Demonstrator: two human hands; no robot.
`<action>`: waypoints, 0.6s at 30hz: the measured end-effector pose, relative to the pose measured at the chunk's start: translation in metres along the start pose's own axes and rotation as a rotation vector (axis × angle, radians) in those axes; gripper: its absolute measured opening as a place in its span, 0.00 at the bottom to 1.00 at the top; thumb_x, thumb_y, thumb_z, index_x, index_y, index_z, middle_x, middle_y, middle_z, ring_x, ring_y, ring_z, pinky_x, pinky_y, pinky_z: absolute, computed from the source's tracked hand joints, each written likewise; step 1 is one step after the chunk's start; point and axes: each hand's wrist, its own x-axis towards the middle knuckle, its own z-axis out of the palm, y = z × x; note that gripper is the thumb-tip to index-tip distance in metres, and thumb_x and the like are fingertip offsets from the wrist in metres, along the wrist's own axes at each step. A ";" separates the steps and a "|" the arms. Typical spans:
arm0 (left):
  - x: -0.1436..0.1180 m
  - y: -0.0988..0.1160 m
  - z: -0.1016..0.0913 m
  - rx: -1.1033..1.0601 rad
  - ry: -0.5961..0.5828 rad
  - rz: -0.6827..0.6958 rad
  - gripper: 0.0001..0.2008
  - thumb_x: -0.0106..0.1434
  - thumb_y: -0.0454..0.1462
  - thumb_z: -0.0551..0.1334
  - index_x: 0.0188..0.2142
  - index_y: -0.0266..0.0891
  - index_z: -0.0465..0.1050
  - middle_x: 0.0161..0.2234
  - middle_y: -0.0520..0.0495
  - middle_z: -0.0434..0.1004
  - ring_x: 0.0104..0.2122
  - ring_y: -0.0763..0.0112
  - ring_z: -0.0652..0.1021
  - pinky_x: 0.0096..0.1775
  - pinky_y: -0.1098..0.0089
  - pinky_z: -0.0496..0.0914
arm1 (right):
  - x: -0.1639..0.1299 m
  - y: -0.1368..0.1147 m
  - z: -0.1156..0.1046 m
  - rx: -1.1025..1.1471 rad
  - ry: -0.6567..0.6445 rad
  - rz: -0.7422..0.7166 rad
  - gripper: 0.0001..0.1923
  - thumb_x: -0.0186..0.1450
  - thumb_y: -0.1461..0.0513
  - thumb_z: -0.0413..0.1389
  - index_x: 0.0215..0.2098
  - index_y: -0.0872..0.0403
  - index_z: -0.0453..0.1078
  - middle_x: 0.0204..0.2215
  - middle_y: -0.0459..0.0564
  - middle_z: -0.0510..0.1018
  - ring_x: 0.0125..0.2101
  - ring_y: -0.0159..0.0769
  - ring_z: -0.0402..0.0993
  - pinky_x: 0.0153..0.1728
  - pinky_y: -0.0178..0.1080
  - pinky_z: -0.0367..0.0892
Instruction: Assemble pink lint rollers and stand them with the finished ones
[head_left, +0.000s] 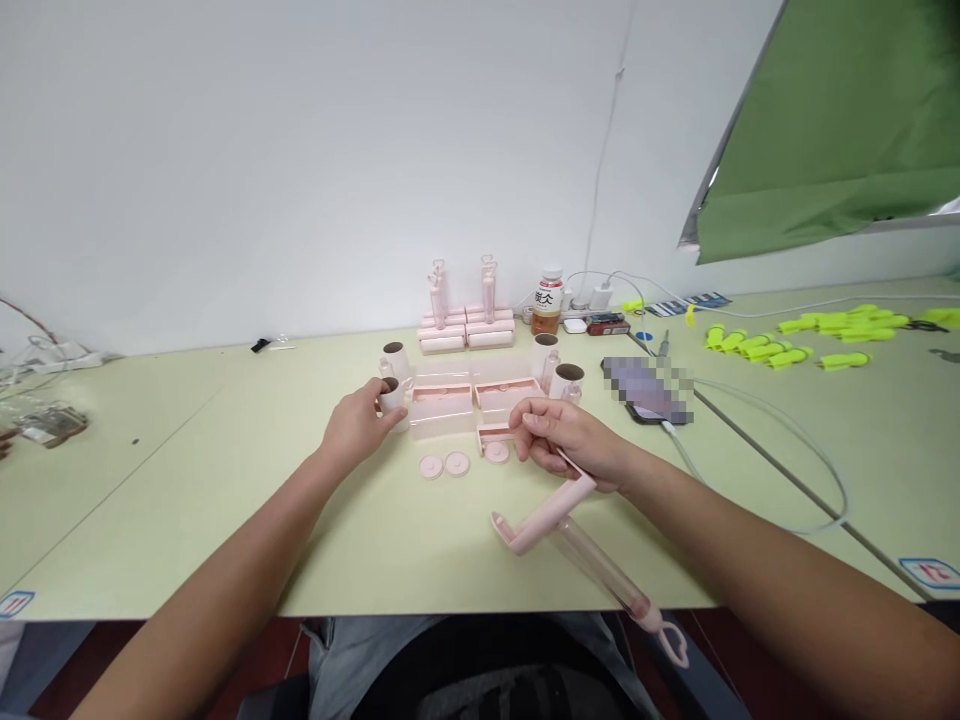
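You've got a big pale green flat surface [225,470] under everything, with a white wall behind it and a green fabric sheet [832,130] hanging in at the top right. Your right hand [570,440] is closed around a long pink plastic lint-roller handle with a clear tube cover [585,555]; the handle sticks out toward you, past the near edge of the surface, and the heart-shaped loop at its end hangs over your lap. Your left hand [356,425] is curled around a small pink paper roll with a brown core [390,395], which stands upright just left of the pink rectangular plastic trays [442,405] in the middle. More of those rolls [559,370] stand on the right side of the trays. Behind them sits a stack of pink boxed rollers [465,330] with two handles poking up. Off to the right there's a pile of neon yellow plastic clips [757,345] and a white cable [787,430] looping around. Three small pink round discs [457,463] lie flat between your hands, close to the trays.
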 end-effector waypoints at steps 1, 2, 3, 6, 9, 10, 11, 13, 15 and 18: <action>-0.002 0.000 0.000 0.012 0.013 0.009 0.19 0.61 0.47 0.61 0.50 0.44 0.66 0.48 0.46 0.77 0.42 0.59 0.79 0.38 0.64 0.72 | 0.000 0.000 -0.001 0.000 0.007 0.001 0.19 0.60 0.50 0.62 0.35 0.56 0.66 0.24 0.46 0.77 0.11 0.20 0.55 0.10 0.26 0.42; -0.005 0.002 -0.001 0.033 0.048 0.022 0.21 0.62 0.47 0.60 0.52 0.44 0.65 0.51 0.44 0.75 0.43 0.58 0.79 0.38 0.63 0.72 | 0.000 0.000 -0.001 0.000 0.012 0.003 0.18 0.60 0.50 0.62 0.35 0.56 0.66 0.24 0.46 0.77 0.11 0.20 0.55 0.10 0.26 0.42; -0.010 0.006 -0.002 0.062 0.103 0.047 0.22 0.63 0.47 0.59 0.53 0.42 0.64 0.54 0.41 0.73 0.45 0.57 0.78 0.39 0.62 0.73 | 0.000 0.000 -0.001 -0.001 0.017 0.002 0.18 0.60 0.50 0.62 0.34 0.57 0.66 0.24 0.46 0.77 0.11 0.19 0.55 0.10 0.26 0.42; -0.036 0.024 -0.004 0.155 0.252 0.220 0.18 0.67 0.43 0.53 0.53 0.38 0.67 0.55 0.36 0.70 0.51 0.54 0.75 0.47 0.58 0.71 | -0.002 -0.001 0.000 -0.004 0.015 0.003 0.18 0.61 0.51 0.62 0.33 0.57 0.66 0.24 0.46 0.77 0.11 0.20 0.56 0.10 0.26 0.42; -0.066 0.045 0.005 0.167 -0.030 0.514 0.15 0.68 0.38 0.51 0.47 0.38 0.73 0.48 0.39 0.77 0.49 0.56 0.76 0.51 0.56 0.69 | -0.002 -0.003 0.002 -0.001 0.009 0.004 0.18 0.60 0.51 0.62 0.33 0.56 0.65 0.23 0.46 0.77 0.11 0.20 0.56 0.09 0.26 0.42; -0.074 0.050 0.011 0.174 -0.139 0.573 0.15 0.69 0.37 0.51 0.47 0.39 0.74 0.48 0.39 0.77 0.48 0.56 0.76 0.51 0.55 0.69 | -0.002 -0.004 0.003 0.001 0.012 0.000 0.18 0.60 0.51 0.62 0.33 0.56 0.65 0.23 0.46 0.77 0.11 0.20 0.56 0.09 0.26 0.42; -0.081 0.054 0.017 0.181 -0.205 0.599 0.16 0.69 0.37 0.51 0.50 0.38 0.73 0.48 0.39 0.77 0.48 0.55 0.76 0.50 0.54 0.69 | -0.002 -0.004 0.003 0.002 0.017 -0.004 0.18 0.60 0.51 0.63 0.32 0.56 0.65 0.23 0.46 0.77 0.11 0.20 0.56 0.09 0.26 0.42; -0.088 0.056 0.028 0.188 -0.249 0.606 0.18 0.69 0.39 0.51 0.54 0.37 0.70 0.52 0.38 0.76 0.49 0.53 0.75 0.50 0.52 0.69 | -0.002 -0.005 0.003 0.003 0.026 -0.006 0.18 0.60 0.51 0.62 0.32 0.56 0.65 0.23 0.46 0.77 0.11 0.20 0.56 0.09 0.26 0.42; -0.087 0.054 0.035 0.182 -0.243 0.592 0.19 0.69 0.40 0.51 0.56 0.37 0.69 0.54 0.36 0.74 0.50 0.51 0.74 0.50 0.50 0.68 | -0.002 -0.005 0.003 0.000 0.028 -0.004 0.18 0.60 0.51 0.62 0.32 0.56 0.65 0.23 0.46 0.77 0.11 0.20 0.56 0.09 0.26 0.43; -0.079 0.052 0.035 0.163 -0.254 0.576 0.19 0.69 0.40 0.51 0.54 0.37 0.70 0.52 0.36 0.75 0.50 0.51 0.74 0.50 0.51 0.67 | -0.002 -0.005 0.002 0.000 0.026 -0.009 0.17 0.60 0.52 0.62 0.31 0.57 0.65 0.23 0.46 0.77 0.11 0.20 0.56 0.09 0.26 0.43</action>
